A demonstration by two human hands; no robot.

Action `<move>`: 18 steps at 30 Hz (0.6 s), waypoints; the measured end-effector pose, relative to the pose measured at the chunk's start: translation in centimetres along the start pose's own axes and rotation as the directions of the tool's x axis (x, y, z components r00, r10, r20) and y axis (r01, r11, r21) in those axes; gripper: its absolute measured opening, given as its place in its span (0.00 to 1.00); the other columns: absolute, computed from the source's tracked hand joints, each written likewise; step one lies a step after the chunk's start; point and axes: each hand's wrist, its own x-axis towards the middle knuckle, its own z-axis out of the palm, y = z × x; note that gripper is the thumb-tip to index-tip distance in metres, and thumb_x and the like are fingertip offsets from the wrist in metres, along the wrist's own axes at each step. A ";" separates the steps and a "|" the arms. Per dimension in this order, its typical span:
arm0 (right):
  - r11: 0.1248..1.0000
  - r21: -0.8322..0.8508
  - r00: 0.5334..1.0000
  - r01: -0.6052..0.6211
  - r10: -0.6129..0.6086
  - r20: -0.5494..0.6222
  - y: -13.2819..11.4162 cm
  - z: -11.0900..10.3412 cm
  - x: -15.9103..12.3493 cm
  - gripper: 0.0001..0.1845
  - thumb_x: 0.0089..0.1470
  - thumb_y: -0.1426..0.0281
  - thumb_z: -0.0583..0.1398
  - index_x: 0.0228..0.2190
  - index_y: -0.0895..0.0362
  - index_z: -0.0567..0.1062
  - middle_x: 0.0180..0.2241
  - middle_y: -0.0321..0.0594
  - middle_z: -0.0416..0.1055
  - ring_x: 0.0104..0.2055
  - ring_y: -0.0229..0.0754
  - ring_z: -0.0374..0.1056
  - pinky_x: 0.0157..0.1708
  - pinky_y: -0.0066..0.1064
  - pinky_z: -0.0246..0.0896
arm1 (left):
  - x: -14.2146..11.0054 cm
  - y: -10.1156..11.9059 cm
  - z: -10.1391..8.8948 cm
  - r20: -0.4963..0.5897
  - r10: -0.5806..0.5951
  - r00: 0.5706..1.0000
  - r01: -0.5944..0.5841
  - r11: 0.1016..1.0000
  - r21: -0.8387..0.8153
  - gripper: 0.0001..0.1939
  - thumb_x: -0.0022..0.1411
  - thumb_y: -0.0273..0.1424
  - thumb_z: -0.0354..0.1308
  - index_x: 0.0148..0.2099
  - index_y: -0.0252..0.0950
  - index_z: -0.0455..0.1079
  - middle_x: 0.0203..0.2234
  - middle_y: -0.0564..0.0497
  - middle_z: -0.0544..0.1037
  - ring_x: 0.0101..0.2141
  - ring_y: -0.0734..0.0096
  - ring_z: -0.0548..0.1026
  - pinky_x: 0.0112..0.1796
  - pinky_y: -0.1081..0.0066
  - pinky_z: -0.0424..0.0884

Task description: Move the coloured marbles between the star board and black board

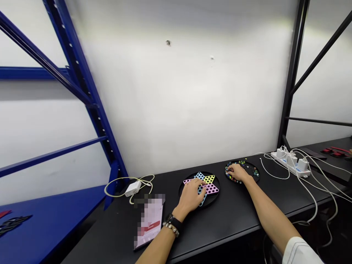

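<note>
A star-shaped Chinese checkers board with pink, blue and yellow points full of dark holes sits in a round black tray. My left hand rests over its left and middle part, with thumb and forefinger apart and no piece visible between them. To the right, a second round black tray holds many coloured glass marbles around its edge. My right hand reaches into that tray's left side, fingers bent together among the marbles. What its fingertips hold, if anything, is hidden.
A tablet-like slab, partly pixelated, lies left of the board. Behind it are a white adapter and a coiled cable. At the right, a power strip trails white cords over the table's front edge. Blue rack posts stand left.
</note>
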 end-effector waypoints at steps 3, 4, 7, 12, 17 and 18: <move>1.000 -0.023 1.000 -0.001 0.001 0.004 0.4 0.4 0.5 0.09 0.54 0.67 0.61 0.37 0.56 0.78 0.29 0.39 0.75 0.31 0.40 0.71 0.35 0.30 0.62 | 0.0 0.0 0.0 -0.001 0.005 1.000 -0.005 1.000 0.003 0.11 0.62 0.34 0.51 0.43 0.42 0.73 0.42 0.50 0.79 0.46 0.62 0.74 0.49 0.62 0.67; 1.000 -0.018 1.000 -0.007 0.007 -0.009 0.6 0.5 0.7 0.08 0.54 0.68 0.60 0.35 0.57 0.78 0.29 0.40 0.75 0.33 0.41 0.71 0.36 0.30 0.62 | 0.0 0.0 0.0 -0.001 0.006 1.000 -0.006 1.000 0.003 0.11 0.62 0.34 0.51 0.43 0.42 0.73 0.42 0.50 0.79 0.46 0.62 0.74 0.49 0.62 0.67; 0.993 0.118 0.991 -0.021 0.036 -0.129 0.8 0.4 1.4 0.07 0.53 0.69 0.60 0.31 0.59 0.77 0.30 0.42 0.75 0.36 0.43 0.71 0.39 0.31 0.62 | 0.0 -0.1 0.0 -0.004 0.001 1.000 -0.001 1.000 0.002 0.10 0.62 0.34 0.51 0.42 0.42 0.73 0.42 0.50 0.79 0.46 0.62 0.74 0.49 0.62 0.67; 0.612 0.791 0.921 0.003 0.307 -0.241 0.6 -1.3 2.0 0.10 0.55 0.62 0.58 0.33 0.57 0.70 0.28 0.40 0.71 0.28 0.39 0.68 0.27 0.28 0.64 | 0.0 -0.2 0.1 -0.029 0.010 1.000 -0.010 1.000 0.002 0.10 0.63 0.34 0.51 0.42 0.42 0.73 0.42 0.51 0.78 0.45 0.62 0.75 0.48 0.62 0.67; 0.208 0.978 0.930 -0.033 0.366 -0.046 0.5 -2.2 1.7 0.14 0.59 0.60 0.52 0.27 0.55 0.64 0.21 0.35 0.62 0.19 0.33 0.58 0.16 0.22 0.54 | 0.0 -0.2 0.0 -0.032 0.003 0.999 -0.003 1.000 0.003 0.10 0.63 0.34 0.52 0.41 0.43 0.73 0.42 0.51 0.78 0.46 0.62 0.75 0.48 0.63 0.67; 0.235 0.971 0.931 -0.052 0.362 -0.038 0.5 -2.1 1.6 0.14 0.60 0.60 0.51 0.27 0.55 0.64 0.20 0.34 0.61 0.17 0.33 0.55 0.14 0.22 0.50 | 0.0 -0.1 -0.1 -0.031 0.000 1.000 0.000 1.000 0.002 0.10 0.63 0.34 0.51 0.41 0.43 0.73 0.42 0.51 0.78 0.46 0.62 0.74 0.48 0.63 0.67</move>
